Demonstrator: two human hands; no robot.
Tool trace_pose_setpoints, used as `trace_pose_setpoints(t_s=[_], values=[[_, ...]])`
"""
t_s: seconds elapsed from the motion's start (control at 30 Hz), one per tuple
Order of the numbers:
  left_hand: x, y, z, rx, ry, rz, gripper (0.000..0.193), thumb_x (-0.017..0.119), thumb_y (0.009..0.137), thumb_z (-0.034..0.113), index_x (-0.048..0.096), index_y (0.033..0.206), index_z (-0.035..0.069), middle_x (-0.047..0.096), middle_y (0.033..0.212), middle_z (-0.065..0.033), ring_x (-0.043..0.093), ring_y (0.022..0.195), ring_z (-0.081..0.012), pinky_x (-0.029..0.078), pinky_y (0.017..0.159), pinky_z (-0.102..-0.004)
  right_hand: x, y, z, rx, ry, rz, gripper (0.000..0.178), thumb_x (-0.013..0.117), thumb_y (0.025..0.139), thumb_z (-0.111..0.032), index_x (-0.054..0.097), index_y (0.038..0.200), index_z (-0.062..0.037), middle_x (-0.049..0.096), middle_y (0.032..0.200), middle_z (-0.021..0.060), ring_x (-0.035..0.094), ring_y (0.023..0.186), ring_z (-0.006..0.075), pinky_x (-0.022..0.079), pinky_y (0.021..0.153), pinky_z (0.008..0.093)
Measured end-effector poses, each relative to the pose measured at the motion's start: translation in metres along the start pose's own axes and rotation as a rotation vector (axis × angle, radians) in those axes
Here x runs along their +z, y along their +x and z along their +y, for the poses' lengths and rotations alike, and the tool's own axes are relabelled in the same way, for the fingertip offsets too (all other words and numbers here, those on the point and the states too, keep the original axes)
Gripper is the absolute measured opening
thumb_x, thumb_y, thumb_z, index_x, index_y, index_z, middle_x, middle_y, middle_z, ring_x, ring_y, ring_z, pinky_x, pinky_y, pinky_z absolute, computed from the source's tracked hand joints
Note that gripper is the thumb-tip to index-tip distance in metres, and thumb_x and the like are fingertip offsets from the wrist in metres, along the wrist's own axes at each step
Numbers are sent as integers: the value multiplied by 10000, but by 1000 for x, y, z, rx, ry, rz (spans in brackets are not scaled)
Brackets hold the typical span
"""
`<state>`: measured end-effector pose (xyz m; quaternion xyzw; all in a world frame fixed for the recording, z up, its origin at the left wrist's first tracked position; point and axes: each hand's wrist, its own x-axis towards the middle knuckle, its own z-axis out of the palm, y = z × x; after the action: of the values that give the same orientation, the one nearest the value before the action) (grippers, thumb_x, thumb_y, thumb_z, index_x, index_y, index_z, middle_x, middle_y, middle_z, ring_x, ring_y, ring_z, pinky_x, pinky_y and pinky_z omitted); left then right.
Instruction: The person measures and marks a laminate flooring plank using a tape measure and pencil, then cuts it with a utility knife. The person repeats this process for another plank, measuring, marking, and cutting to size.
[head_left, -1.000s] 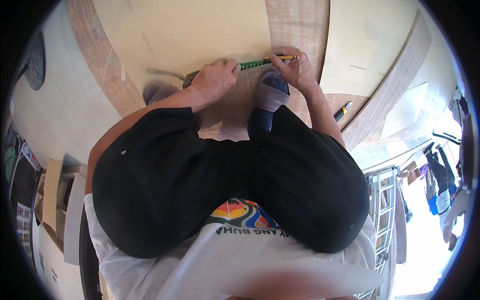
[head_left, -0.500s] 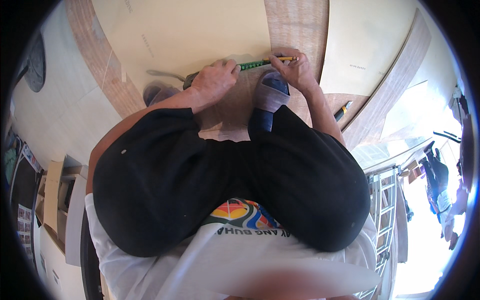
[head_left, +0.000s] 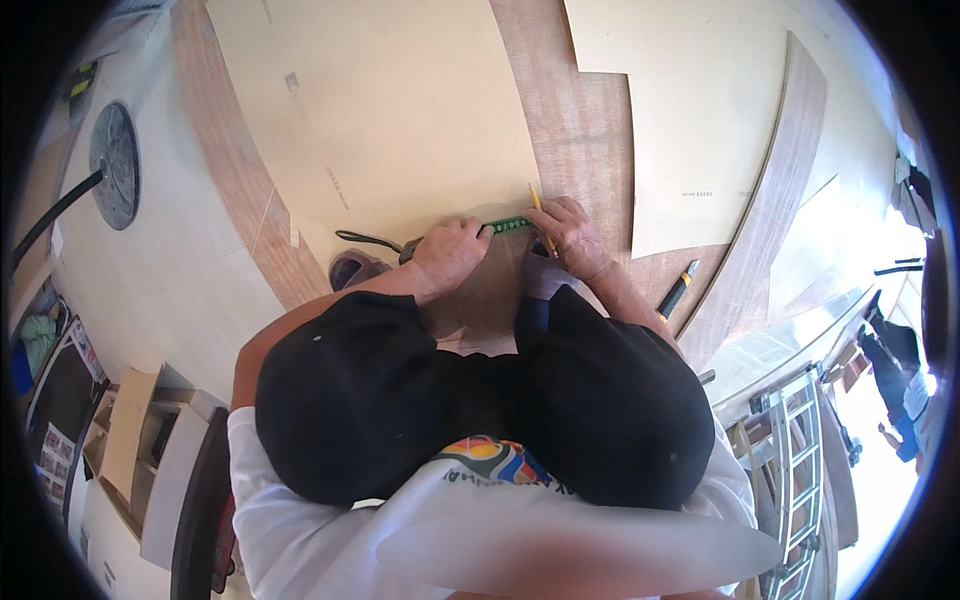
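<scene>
My left hand (head_left: 452, 258) is closed around a tape measure, whose dark case (head_left: 408, 251) and looped wrist strap (head_left: 368, 239) stick out on its left. The green tape blade (head_left: 508, 225) spans the gap between my hands, along the near edge of a cream sheet (head_left: 380, 120). Between the fingers of my right hand (head_left: 578, 238) is a yellow pencil (head_left: 535, 200), nearly upright in the view. That hand is at the blade's right end; whether it also grips the blade is hidden. Beneath both hands lies reddish plywood (head_left: 590, 130).
A utility knife (head_left: 680, 289) rests on the plywood right of my right forearm. Another cream sheet (head_left: 700, 150) lies beyond it. At far left is a round grey disc (head_left: 116, 165) with a black pole. A metal ladder (head_left: 795, 470) and another person (head_left: 905, 400) are at right.
The pencil has turned from lying sideways to nearly upright in my right hand. My view has shifted, so hands and boards appear lower. The tape measure stays in my left hand.
</scene>
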<state>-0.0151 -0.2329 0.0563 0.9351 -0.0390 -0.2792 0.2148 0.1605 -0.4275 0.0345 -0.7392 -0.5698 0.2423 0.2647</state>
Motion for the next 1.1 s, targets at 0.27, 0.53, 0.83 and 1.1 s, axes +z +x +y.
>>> trace_pose_setpoints(t_s=[0.27,0.53,0.83,1.1], values=[[-24,7,-29,-79,-165,127,459,635,814,99,605,1270,62,610,1116,-117,662,979,-308,580,792,-410,-41,64,4,-114,-18,32,220,596,796,-103,684,997,-79,640,879,72,612,915,283,521,787,402],[-83,32,-136,-444,-62,399,415,587,856,107,628,1269,104,628,1137,-102,648,1023,-296,568,824,-429,-60,246,42,-408,-118,135,218,644,801,-42,689,1014,-51,665,877,97,624,903,318,521,786,434],[-216,124,-313,-408,502,567,231,579,884,97,693,1082,129,658,1003,-43,655,993,-228,434,945,-514,-51,428,89,-95,-127,435,234,646,800,-11,704,1019,-73,693,969,159,640,943,358,521,856,448],[-236,205,-355,-360,408,962,196,554,867,98,664,1028,117,641,986,-86,641,966,-280,443,910,-463,-74,506,152,-228,-48,760,200,545,832,3,669,988,-3,670,942,216,625,971,421,501,874,478]])
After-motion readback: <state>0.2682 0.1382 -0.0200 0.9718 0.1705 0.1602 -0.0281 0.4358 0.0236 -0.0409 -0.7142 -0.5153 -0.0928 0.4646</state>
